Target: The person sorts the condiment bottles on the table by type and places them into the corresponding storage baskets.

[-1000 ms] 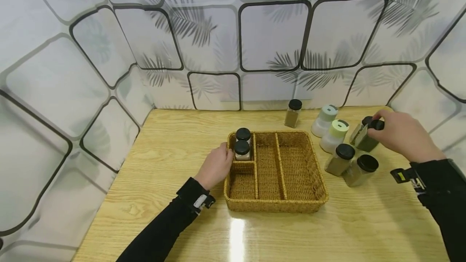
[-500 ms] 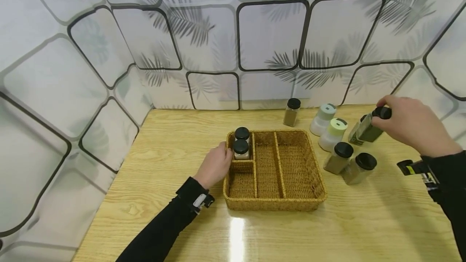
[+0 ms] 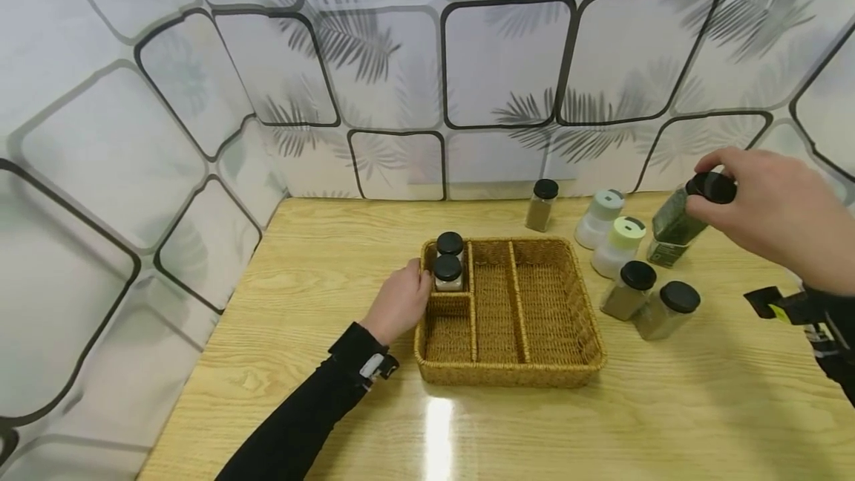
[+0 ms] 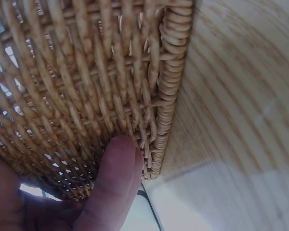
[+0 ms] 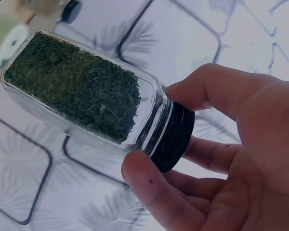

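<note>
My left hand [image 3: 399,301] grips the left side of a divided wicker basket [image 3: 508,375], one finger lying along the woven wall [image 4: 82,82] in the left wrist view. Two small black-lidded jars [image 3: 448,268] stand in the basket's back left compartment. Up at the far right, my right hand [image 3: 784,210] holds a spice jar [image 3: 676,215] by its black lid, the glass tilted. Dried green herbs [image 5: 72,84] fill most of this jar in the right wrist view. Another jar [image 3: 666,253] stands partly hidden behind it.
Right of the basket stand two black-lidded jars [image 3: 628,292] and two white-bodied shakers, one with a yellow-green top [image 3: 628,231], the other with a pale green top [image 3: 606,203]. A slim jar [image 3: 541,206] stands behind the basket. Patterned sheeting [image 3: 387,95] encloses the wooden table [image 3: 320,243].
My right hand has raised the herb jar from among the others, up and to the right, tilting it. The left hand keeps its grip on the basket, which stays in place.
</note>
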`<state>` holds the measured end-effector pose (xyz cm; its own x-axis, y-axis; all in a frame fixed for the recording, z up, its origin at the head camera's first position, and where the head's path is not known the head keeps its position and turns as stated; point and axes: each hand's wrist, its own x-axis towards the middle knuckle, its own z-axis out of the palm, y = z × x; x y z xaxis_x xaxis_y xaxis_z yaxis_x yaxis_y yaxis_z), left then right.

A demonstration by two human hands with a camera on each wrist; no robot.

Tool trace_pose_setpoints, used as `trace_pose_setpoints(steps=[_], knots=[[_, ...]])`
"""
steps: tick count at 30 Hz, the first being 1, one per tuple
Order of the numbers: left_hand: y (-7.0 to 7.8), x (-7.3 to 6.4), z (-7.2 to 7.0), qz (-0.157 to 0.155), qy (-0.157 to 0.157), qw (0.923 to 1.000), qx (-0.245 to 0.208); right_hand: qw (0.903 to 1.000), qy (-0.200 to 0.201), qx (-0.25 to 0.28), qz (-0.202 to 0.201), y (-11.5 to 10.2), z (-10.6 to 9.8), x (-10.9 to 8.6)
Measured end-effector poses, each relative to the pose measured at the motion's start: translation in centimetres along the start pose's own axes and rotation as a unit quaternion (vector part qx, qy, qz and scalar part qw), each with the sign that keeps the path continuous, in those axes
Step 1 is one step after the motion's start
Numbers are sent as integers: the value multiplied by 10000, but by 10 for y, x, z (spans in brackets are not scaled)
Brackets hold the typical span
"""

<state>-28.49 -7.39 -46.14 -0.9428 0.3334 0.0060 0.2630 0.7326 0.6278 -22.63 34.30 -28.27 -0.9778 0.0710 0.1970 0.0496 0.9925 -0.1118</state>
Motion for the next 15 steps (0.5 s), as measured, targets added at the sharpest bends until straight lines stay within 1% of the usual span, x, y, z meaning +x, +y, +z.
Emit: trace_pose_setpoints(steps=[3, 9, 15], knots=[[1, 0, -1, -46, -6, 10000, 7, 9999, 40, 7, -148, -10, -6, -4], [1, 0, -2, -88, 15, 10000, 12, 9976, 112, 213, -647, -30, -15, -12], [1, -1, -1, -111, -2, 9999, -83, 9935, -42, 476, -1033, -49, -13, -18]])
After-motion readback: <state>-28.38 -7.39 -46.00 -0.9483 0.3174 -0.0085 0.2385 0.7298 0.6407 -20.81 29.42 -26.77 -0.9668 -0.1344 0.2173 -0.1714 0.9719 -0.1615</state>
